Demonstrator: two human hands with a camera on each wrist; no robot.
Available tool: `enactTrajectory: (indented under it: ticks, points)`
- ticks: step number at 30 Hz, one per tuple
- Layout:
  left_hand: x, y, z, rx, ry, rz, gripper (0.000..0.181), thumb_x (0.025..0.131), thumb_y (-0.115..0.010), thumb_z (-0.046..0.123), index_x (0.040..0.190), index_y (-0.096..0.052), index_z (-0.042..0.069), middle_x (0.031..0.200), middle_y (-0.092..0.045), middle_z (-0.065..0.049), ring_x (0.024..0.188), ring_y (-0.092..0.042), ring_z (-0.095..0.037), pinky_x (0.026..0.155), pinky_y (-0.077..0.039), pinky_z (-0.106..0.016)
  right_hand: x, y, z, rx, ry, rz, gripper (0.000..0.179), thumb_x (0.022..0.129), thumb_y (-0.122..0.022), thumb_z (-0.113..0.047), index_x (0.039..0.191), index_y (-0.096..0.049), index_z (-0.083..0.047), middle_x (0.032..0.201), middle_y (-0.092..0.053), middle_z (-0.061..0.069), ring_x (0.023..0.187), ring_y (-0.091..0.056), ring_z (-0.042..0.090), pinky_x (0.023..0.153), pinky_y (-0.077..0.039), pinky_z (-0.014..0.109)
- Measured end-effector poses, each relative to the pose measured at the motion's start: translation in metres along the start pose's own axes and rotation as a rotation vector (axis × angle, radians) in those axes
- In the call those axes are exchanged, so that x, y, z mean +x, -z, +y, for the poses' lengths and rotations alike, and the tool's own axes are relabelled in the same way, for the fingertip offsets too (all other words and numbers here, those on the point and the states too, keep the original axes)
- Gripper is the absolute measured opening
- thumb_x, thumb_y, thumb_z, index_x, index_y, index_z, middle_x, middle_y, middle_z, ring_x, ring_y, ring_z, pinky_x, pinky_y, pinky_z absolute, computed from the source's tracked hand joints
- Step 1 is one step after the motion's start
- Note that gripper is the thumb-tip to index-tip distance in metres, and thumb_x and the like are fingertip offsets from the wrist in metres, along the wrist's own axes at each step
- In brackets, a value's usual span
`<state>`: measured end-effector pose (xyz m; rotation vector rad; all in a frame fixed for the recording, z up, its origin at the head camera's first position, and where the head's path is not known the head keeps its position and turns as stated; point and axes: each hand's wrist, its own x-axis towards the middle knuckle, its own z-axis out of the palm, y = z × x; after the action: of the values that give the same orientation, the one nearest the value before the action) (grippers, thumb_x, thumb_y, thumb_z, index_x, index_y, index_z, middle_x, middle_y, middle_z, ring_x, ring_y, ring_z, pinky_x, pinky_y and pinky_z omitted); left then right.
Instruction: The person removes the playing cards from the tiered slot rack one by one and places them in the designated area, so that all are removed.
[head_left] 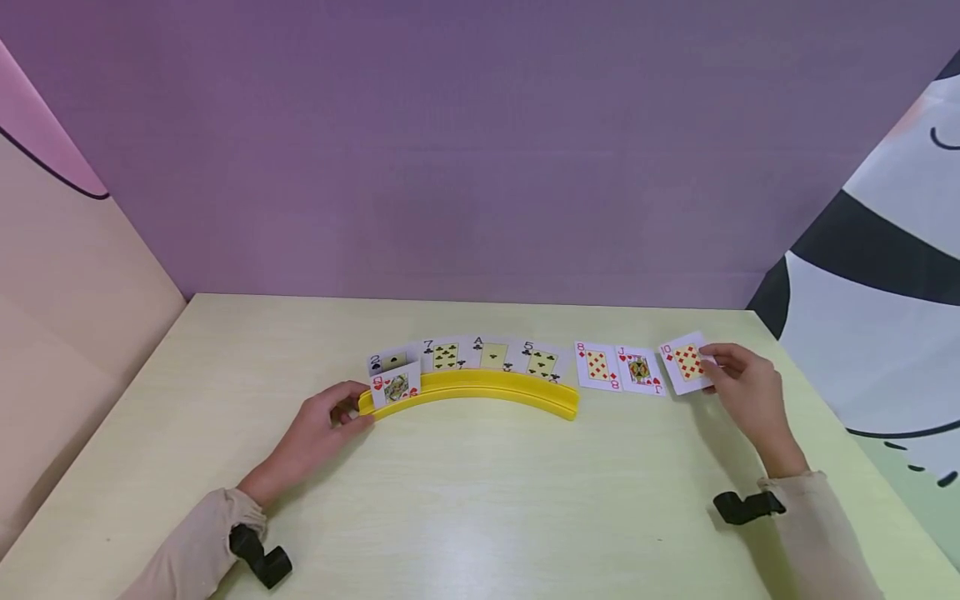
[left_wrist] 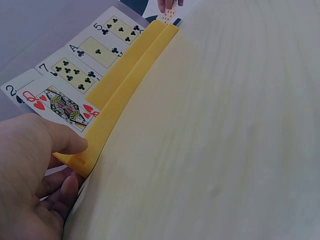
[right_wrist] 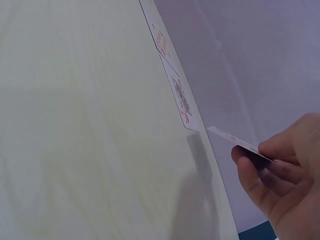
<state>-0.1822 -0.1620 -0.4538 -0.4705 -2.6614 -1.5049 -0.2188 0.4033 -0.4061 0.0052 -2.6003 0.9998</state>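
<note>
My left hand [head_left: 318, 429] grips the left end of a curved yellow playing-card holder [head_left: 480, 383], thumb on its front edge and fingers curled at its end. In the holder's back row stand a two of spades [left_wrist: 11, 90], a seven of clubs [head_left: 446, 357], an ace of clubs [head_left: 493, 356] and a five of clubs [head_left: 542, 362]. A queen of hearts [left_wrist: 62, 107] leans in front of the two, partly covering it. At the far right, my right hand [head_left: 750, 396] pinches a red ten card [head_left: 684, 364] by its right edge, raised above the table.
Between the holder and my right hand, an eight of diamonds [head_left: 597, 367] and a jack of hearts [head_left: 640, 371] lie face up side by side on the pale wooden table [head_left: 465, 500]. A purple wall [head_left: 480, 167] rises behind the table's back edge.
</note>
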Motion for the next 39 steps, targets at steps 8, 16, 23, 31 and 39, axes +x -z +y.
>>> enactTrajectory:
  ticks: [8,16,23,31,39]
  points:
    - [0.0,0.0,0.001,0.0,0.01,0.0,0.034,0.088,-0.072,0.003,0.121,-0.064,0.004,0.104,-0.064,-0.008,0.084,-0.055,-0.021,0.071,-0.048,-0.023,0.001,-0.001,0.008,-0.074,-0.076,-0.187,0.041,0.099,-0.06,-0.011,0.134,-0.053,0.009,0.125,-0.056,0.035,0.097,-0.064,0.033,0.064,-0.047,0.009]
    - [0.0,0.0,0.002,0.0,0.006,0.002,0.034,0.088,-0.072,0.002,0.121,-0.064,0.004,0.103,-0.064,-0.008,0.084,-0.055,-0.021,0.071,-0.048,-0.023,0.001,-0.001,0.011,-0.174,-0.068,-0.275,0.046,0.097,-0.062,-0.014,0.135,-0.051,0.009,0.125,-0.055,0.034,0.097,-0.057,0.039,0.065,-0.043,0.021]
    - [0.0,0.0,0.001,0.005,0.002,0.001,0.034,0.088,-0.072,0.002,0.121,-0.064,0.003,0.103,-0.065,-0.009,0.084,-0.055,-0.021,0.071,-0.048,-0.023,0.002,-0.005,0.014,-0.225,-0.048,-0.275,0.044,0.092,-0.064,-0.009,0.131,-0.054,0.011,0.108,-0.058,0.032,0.081,-0.055,0.03,0.059,-0.041,0.029]
    - [0.0,0.0,0.001,0.003,-0.001,0.0,0.034,0.088,-0.072,0.002,0.121,-0.064,0.003,0.103,-0.065,-0.009,0.084,-0.055,-0.021,0.071,-0.048,-0.023,0.002,-0.01,0.016,-0.271,0.009,-0.254,0.04,0.089,-0.066,-0.002,0.124,-0.059,0.014,0.114,-0.055,0.036,0.086,-0.052,0.035,0.066,-0.042,0.035]
    - [0.0,0.0,0.0,0.001,0.002,0.004,0.034,0.088,-0.072,0.002,0.121,-0.064,0.003,0.103,-0.065,-0.008,0.083,-0.054,-0.021,0.07,-0.047,-0.022,0.002,-0.01,0.015,-0.278,0.041,-0.265,0.037,0.089,-0.065,-0.002,0.121,-0.06,0.017,0.122,-0.051,0.042,0.098,-0.056,0.048,0.081,-0.046,0.058]
